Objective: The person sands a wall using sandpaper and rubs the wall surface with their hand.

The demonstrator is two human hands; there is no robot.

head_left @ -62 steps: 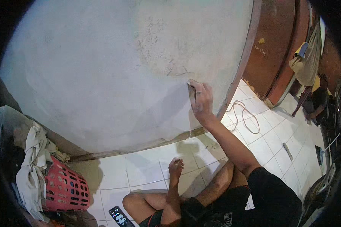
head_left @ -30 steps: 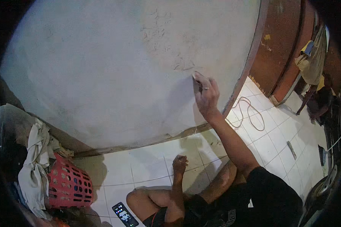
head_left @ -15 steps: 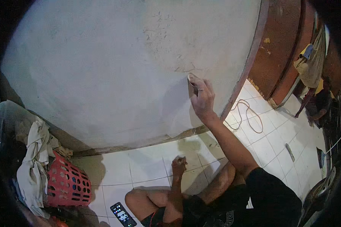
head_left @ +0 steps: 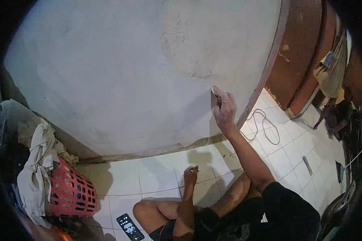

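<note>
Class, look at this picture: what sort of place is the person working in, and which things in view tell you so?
Probably a room in a home under repair. A bare grey plastered wall meets a white tiled floor; a red laundry basket with cloths stands beside it, and the right hand rubs the wall.

Dim indoor light — soft shadows on floor, heavy fisheye vignette.

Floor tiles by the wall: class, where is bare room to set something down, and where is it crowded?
Bare tiles lie between the red basket and the left hand. More lie right of the white cord. The phone, knee and basket crowd the lower left.
</note>
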